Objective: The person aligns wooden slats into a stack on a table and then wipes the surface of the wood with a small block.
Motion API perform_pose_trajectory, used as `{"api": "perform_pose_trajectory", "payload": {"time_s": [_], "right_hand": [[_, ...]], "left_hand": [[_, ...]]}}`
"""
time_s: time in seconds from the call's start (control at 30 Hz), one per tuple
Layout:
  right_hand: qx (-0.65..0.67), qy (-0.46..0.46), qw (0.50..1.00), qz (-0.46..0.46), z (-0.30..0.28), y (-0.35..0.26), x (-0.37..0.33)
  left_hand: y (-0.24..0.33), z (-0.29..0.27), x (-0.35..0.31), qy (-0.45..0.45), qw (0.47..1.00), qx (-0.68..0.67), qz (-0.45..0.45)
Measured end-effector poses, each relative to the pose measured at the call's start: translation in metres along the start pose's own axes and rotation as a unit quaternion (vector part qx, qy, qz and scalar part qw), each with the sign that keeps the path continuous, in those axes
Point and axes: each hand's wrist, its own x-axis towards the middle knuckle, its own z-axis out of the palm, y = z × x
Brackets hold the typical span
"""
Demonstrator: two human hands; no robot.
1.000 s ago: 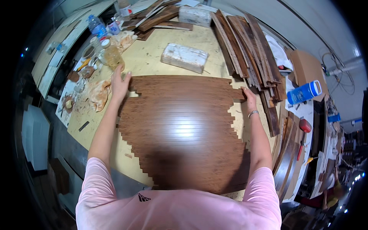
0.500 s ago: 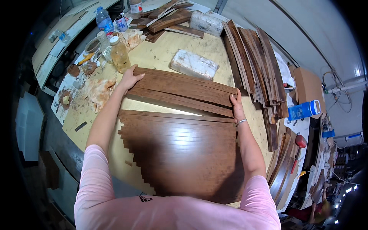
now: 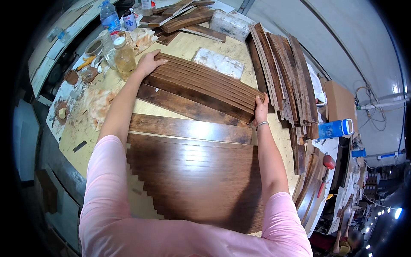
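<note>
Starting at your far left, bottles (image 3: 112,17) and a jar of yellow liquid (image 3: 125,58) stand on the bench (image 3: 92,128) by a stained rag (image 3: 99,103), a paper-covered ledge (image 3: 64,92) running beside them. Your left hand (image 3: 147,64) sits just right of that jar, palm down and fingers spread, pressed flat on the left end of the board stack (image 3: 205,85); it is open on the wood, not wrapped around anything.

Moving to the middle, that stack of dark boards sits tilted, fanned edge over edge, in the far half of the bench between your two hands. One loose board (image 3: 188,107) lies under its near edge, another single board (image 3: 190,128) rests just nearer you, and nearest of all a wide panel (image 3: 197,180) of joined dark strips lies flat, its left edge stepped like stairs. Beyond the stack you have a white wrapped block (image 3: 219,63) and more offcuts (image 3: 184,17).

On to the right: your right hand (image 3: 261,109), bracelet at the wrist, is clamped on the stack's right end, fingers curled over the board ends. Just beyond it a long pile of planks (image 3: 284,73) runs away from you. Farther right sit a cardboard box (image 3: 340,103), a blue bottle (image 3: 336,128) on its side and a red-headed mallet (image 3: 327,165).
</note>
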Motion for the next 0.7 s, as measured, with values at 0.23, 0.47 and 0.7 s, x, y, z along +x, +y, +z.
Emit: {"api": "perform_pose_trajectory", "payload": {"time_s": [0.23,0.47,0.7], "right_hand": [[0.054,-0.057,0.996,0.035,-0.015,0.009,0.01],[-0.168,-0.139,0.958,0.187,-0.058,-0.015,-0.076],[-0.201,-0.151,0.962,0.111,-0.03,-0.039,-0.104]], "left_hand": [[0.032,-0.003,-0.067,0.239,0.96,0.064,0.132],[-0.02,-0.046,-0.15,0.034,0.981,0.157,-0.106],[-0.028,-0.028,-0.15,0.017,0.989,0.018,-0.143]]}}
